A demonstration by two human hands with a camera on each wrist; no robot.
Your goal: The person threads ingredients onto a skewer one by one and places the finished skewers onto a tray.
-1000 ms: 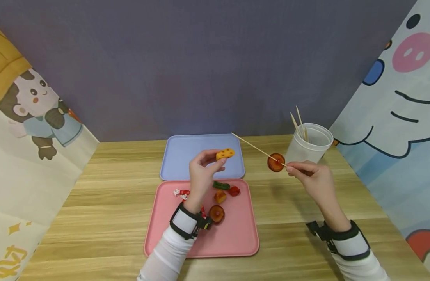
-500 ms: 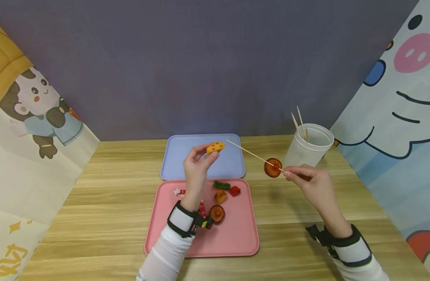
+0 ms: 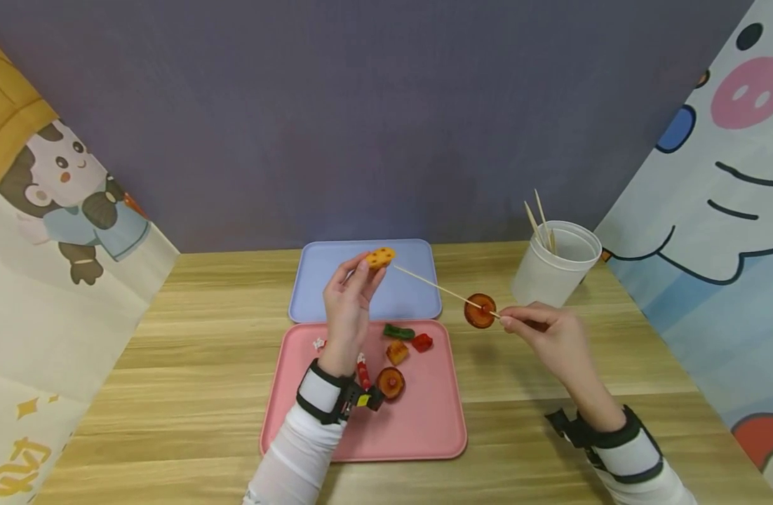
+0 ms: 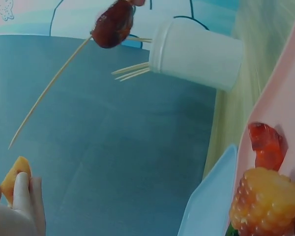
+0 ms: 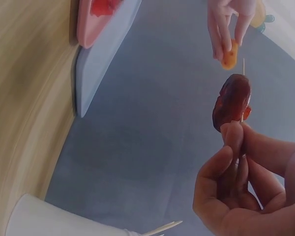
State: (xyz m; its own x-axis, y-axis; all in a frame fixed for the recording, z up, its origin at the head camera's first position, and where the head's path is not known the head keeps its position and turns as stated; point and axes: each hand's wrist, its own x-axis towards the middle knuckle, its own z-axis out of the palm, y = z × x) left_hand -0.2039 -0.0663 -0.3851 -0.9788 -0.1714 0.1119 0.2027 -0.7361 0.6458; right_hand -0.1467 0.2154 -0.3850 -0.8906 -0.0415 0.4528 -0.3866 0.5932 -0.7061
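left hand: thumb and fingers pinch a yellow piece at the fingertips, raised and seen against the blue tray in the head view. right hand: thumb and fingers grip the skewer by its near end, the threaded brown disc just beyond the fingertips. the skewer's point slants toward the yellow piece, just beside it; both wrist views show a gap. compared with one second earlier, the yellow piece has shifted left and away from the person; the skewer has shifted left and lower in view. the cup and pink tray are unmoved.
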